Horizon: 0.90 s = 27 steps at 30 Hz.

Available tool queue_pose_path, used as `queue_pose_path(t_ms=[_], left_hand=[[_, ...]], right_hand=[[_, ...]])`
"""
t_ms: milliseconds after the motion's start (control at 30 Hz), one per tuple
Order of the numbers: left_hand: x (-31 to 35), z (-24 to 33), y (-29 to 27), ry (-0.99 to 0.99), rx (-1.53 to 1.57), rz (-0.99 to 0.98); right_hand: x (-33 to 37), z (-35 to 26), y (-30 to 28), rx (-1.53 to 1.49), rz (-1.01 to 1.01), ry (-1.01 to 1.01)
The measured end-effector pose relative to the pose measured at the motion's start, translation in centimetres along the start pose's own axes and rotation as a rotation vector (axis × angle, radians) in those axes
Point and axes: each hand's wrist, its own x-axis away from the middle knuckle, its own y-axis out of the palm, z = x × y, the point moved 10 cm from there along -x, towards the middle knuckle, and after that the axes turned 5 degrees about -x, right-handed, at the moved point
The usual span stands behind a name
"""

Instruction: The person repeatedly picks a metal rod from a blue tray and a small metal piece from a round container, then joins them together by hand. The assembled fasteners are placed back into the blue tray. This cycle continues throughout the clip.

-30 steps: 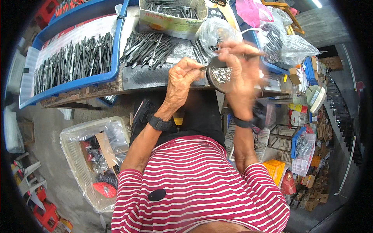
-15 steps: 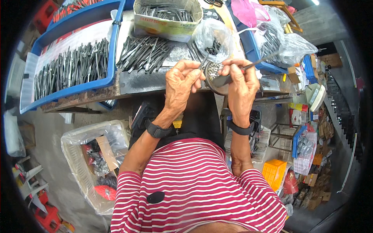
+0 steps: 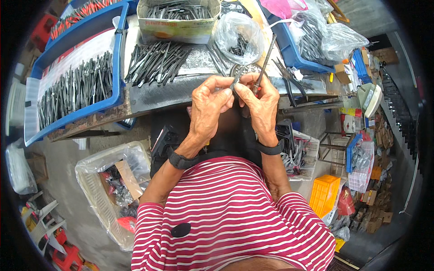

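Observation:
My left hand [image 3: 208, 106] is closed at the bench's front edge, pinching a slim dark metal piece [image 3: 234, 83] between thumb and fingers. My right hand [image 3: 260, 106] meets it, thumb and fingertips at the same piece. Tucked in the right hand is a screwdriver [image 3: 269, 54], its long dark shaft pointing up and away, with a bit of red showing by the fingers. Just beyond the fingertips sits a round dish [image 3: 256, 68] of small shiny metal parts, partly hidden by the hands.
Loose dark metal strips [image 3: 158, 63] lie left of the hands, beside a blue tray [image 3: 118, 67] of more. Behind stand a carton [image 3: 176, 28] and a clear bag [image 3: 239, 38]. Dark-handled pliers [image 3: 291, 79] lie right. A plastic-lined crate [image 3: 97, 198] stands on the floor.
My right hand has moved left from the dish to my left hand, and their fingertips now meet. The screwdriver has swung from pointing right to pointing up.

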Motion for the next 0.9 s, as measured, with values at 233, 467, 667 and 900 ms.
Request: queue_pose_path(t_ms=[233, 467, 667, 900], left_hand=[[0.4, -0.9, 0.6, -0.025, -0.021, -0.012], [0.6, -1.4, 0.7, -0.05, 0.003, -0.013], [0.5, -1.0, 0.6, 0.001, 0.025, -0.022], [0.8, -1.4, 0.7, -0.039, 0.064, -0.021]], right_hand=[[0.4, 0.4, -0.3, 0.156, 0.036, -0.095], [0.2, 1.4, -0.7, 0.127, 0.08, -0.044], [0.8, 0.5, -0.1, -0.007, 0.002, -0.086], [0.8, 2.6, -0.4, -0.26, 0.086, 0.033]])
